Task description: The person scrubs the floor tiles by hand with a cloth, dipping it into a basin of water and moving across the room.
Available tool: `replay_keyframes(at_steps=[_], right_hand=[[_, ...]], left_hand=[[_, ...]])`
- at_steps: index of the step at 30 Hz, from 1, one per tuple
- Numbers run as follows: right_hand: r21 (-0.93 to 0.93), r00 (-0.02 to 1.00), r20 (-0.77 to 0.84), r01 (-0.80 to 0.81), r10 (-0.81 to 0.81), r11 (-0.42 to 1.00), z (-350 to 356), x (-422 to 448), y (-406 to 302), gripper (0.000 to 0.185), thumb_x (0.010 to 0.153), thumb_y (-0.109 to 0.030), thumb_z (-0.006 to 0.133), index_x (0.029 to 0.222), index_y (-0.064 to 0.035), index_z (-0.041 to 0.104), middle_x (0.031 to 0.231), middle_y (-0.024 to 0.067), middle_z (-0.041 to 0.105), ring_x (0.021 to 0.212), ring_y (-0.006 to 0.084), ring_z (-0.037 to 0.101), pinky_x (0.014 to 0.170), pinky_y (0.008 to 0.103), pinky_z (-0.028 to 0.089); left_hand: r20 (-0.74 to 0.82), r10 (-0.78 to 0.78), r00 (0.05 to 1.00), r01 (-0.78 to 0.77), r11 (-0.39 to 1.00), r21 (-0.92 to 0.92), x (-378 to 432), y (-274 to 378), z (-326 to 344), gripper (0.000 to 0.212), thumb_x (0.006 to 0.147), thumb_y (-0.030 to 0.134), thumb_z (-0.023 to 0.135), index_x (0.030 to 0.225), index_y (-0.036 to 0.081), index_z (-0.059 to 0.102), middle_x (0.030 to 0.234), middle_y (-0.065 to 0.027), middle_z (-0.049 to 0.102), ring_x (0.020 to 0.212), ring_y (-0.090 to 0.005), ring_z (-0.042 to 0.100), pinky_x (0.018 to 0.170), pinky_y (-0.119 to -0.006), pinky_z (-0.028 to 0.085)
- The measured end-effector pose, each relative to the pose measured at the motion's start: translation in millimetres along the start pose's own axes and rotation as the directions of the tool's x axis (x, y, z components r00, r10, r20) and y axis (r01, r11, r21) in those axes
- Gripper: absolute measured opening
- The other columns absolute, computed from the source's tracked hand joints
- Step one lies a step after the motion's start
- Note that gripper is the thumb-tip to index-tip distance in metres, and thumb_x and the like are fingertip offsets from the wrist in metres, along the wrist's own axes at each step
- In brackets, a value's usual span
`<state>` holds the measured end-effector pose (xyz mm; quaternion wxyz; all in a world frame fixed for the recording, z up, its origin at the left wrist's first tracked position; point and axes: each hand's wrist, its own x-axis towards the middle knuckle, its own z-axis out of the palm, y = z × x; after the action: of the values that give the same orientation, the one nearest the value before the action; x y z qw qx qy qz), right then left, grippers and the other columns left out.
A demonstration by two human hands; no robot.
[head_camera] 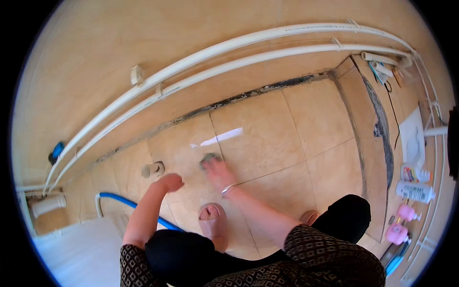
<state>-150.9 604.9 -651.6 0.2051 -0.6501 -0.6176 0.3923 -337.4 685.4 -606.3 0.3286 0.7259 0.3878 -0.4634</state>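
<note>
On the beige floor tiles [265, 125], my right hand [219, 173] presses down on a dark green-grey scrubbing pad [211, 158], whose far edge shows beyond my fingers. A silvery bangle [228, 189] circles that wrist. My left hand [173, 183] is over the floor to the left, its fingers curled and seemingly holding nothing. Just beyond it, a short pale pipe stub [153, 169] stands at a hole in the tiles. Between my hands and my knees, my sandalled foot [211, 219] rests on the floor.
White pipes [229, 46] run along the wall above a dark, stained joint. A blue hose [122, 200] curves beside a white appliance or cover [79, 247] at lower left. On the right ledge stand a white bottle [414, 191], pink pump bottles [397, 234] and loose pipe pieces [380, 58].
</note>
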Motion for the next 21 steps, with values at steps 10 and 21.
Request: replay_keyframes(at_steps=[10, 21], right_hand=[[-0.572, 0.939, 0.264, 0.335, -0.219, 0.748, 74, 28, -33, 0.05, 0.08, -0.037, 0.038, 0.124, -0.012, 0.034, 0.135, 0.0043, 0.017, 0.125, 0.0223, 0.012, 0.099, 0.0485, 0.006], [-0.037, 0.283, -0.74, -0.923, 0.61, 0.383, -33, -89, 134, 0.048, 0.079, -0.032, 0.042, 0.119, -0.0062, 0.039, 0.127, 0.0127, 0.032, 0.12, 0.0245, 0.025, 0.097, 0.0417, 0.019]], left_hand=[[-0.293, 0.179, 0.939, -0.208, 0.976, -0.069, 14, -37, -13, 0.021, 0.076, 0.023, 0.046, 0.077, 0.003, 0.055, 0.078, -0.015, 0.057, 0.075, -0.0303, 0.055, 0.065, -0.039, 0.043], [-0.133, 0.458, 0.879, -0.412, 0.869, 0.272, 77, 75, -125, 0.018, 0.074, 0.021, 0.047, 0.074, 0.005, 0.054, 0.078, -0.0153, 0.057, 0.075, -0.032, 0.053, 0.065, -0.04, 0.042]])
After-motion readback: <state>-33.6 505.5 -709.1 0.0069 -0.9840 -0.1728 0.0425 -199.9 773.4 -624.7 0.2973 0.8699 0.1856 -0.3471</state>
